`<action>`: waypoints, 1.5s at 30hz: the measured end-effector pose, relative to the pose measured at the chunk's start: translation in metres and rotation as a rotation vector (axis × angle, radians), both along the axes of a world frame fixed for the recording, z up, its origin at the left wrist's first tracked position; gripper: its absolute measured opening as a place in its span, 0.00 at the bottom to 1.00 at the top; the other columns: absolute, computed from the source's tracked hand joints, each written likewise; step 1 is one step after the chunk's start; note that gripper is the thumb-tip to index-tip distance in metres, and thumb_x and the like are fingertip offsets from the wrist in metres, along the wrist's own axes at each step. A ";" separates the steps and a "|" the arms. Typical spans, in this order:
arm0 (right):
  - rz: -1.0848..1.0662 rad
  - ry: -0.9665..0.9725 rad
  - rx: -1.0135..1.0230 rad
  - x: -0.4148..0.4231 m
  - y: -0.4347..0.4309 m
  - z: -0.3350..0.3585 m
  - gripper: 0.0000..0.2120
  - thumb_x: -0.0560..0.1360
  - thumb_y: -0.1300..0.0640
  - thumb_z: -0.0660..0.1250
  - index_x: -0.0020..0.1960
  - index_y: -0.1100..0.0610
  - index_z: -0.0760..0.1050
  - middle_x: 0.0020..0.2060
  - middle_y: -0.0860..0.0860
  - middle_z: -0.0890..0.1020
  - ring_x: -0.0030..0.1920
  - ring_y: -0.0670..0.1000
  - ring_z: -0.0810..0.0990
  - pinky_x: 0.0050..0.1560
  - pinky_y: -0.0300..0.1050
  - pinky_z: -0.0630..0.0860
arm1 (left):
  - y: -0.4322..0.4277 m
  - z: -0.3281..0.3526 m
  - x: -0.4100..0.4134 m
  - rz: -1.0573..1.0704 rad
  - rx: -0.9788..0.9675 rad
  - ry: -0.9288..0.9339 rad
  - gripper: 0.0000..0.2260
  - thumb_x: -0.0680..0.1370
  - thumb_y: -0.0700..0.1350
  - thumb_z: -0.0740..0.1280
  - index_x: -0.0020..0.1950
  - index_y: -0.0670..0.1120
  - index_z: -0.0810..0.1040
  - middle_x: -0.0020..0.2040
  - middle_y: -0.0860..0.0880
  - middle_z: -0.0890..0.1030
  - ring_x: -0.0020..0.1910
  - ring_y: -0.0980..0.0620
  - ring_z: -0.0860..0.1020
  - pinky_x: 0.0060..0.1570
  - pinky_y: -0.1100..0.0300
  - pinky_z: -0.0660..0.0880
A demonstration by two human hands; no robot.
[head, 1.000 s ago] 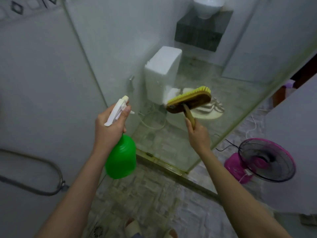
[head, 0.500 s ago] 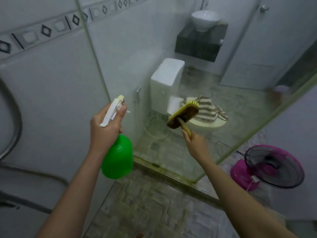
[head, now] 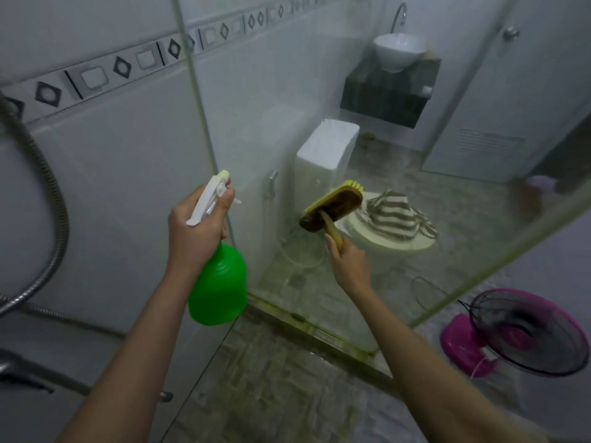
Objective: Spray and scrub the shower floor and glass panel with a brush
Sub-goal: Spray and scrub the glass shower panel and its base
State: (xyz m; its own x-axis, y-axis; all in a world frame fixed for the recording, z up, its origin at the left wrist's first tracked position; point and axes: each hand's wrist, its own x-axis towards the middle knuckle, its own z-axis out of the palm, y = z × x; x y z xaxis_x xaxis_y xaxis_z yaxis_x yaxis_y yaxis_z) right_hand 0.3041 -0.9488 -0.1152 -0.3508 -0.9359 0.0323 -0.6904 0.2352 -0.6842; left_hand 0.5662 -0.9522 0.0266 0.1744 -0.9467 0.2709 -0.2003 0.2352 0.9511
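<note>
My left hand (head: 195, 228) grips a green spray bottle (head: 219, 284) by its white trigger head, nozzle pointed at the glass panel (head: 287, 100). A wooden scrub brush (head: 332, 207) with yellow bristles is held by its handle in my right hand (head: 347, 262). The brush head is raised with its bristles against the glass at about the height of the toilet tank. The mottled shower floor (head: 271, 388) lies below between my arms.
Behind the glass stand a white toilet (head: 323, 158) with a striped cloth (head: 396, 215) on its lid, a basin (head: 398, 49) and a door. A pink fan (head: 518, 337) sits at the right. A metal shower hose (head: 51, 193) hangs on the left wall.
The view has tilted upward, so more of the wall and glass shows. The brush head has turned and shifted a little against the glass. The spray bottle stays raised in my left hand.
</note>
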 end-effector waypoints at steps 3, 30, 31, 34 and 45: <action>0.046 -0.069 -0.052 0.049 -0.042 0.053 0.25 0.78 0.35 0.52 0.40 0.53 0.73 0.31 0.49 0.76 0.31 0.51 0.76 0.28 0.42 0.65 | -0.004 0.006 0.002 0.008 -0.014 -0.012 0.07 0.80 0.47 0.72 0.58 0.55 0.83 0.42 0.46 0.81 0.24 0.58 0.71 0.28 0.65 0.72; -0.015 -0.376 -0.435 0.023 -0.026 0.179 0.23 0.78 0.37 0.56 0.32 0.50 0.67 0.27 0.47 0.70 0.28 0.48 0.69 0.33 0.45 0.66 | -0.005 0.063 -0.013 -0.029 -0.125 0.000 0.06 0.79 0.44 0.72 0.55 0.52 0.84 0.36 0.45 0.81 0.21 0.59 0.71 0.26 0.66 0.70; 0.011 -0.393 -0.491 0.024 -0.037 0.209 0.23 0.77 0.36 0.56 0.31 0.51 0.67 0.27 0.48 0.70 0.29 0.49 0.70 0.34 0.46 0.67 | -0.006 0.065 -0.017 -0.045 -0.123 -0.003 0.06 0.79 0.44 0.73 0.54 0.53 0.83 0.38 0.43 0.81 0.21 0.59 0.71 0.26 0.66 0.70; 0.056 -0.420 -0.720 0.018 -0.060 0.298 0.25 0.78 0.39 0.57 0.35 0.59 0.72 0.30 0.59 0.74 0.31 0.57 0.73 0.34 0.51 0.72 | -0.006 0.071 -0.030 -0.071 -0.138 0.002 0.07 0.79 0.44 0.73 0.54 0.55 0.83 0.42 0.44 0.82 0.21 0.59 0.70 0.26 0.66 0.71; -0.052 -0.461 -0.589 -0.032 0.029 0.224 0.20 0.81 0.48 0.57 0.32 0.53 0.68 0.24 0.45 0.68 0.21 0.39 0.66 0.22 0.30 0.63 | 0.001 0.105 -0.069 -0.159 -0.243 0.056 0.09 0.79 0.44 0.73 0.48 0.60 0.82 0.41 0.41 0.82 0.22 0.58 0.70 0.26 0.63 0.70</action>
State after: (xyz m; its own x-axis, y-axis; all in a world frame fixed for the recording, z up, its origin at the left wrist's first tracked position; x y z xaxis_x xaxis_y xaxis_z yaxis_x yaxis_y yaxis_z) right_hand 0.2724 -0.9195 0.1087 -0.4932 -0.7910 0.3620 -0.3016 -0.2348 -0.9241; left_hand 0.4977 -0.9513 0.1319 0.0506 -0.8717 0.4874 -0.0916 0.4819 0.8714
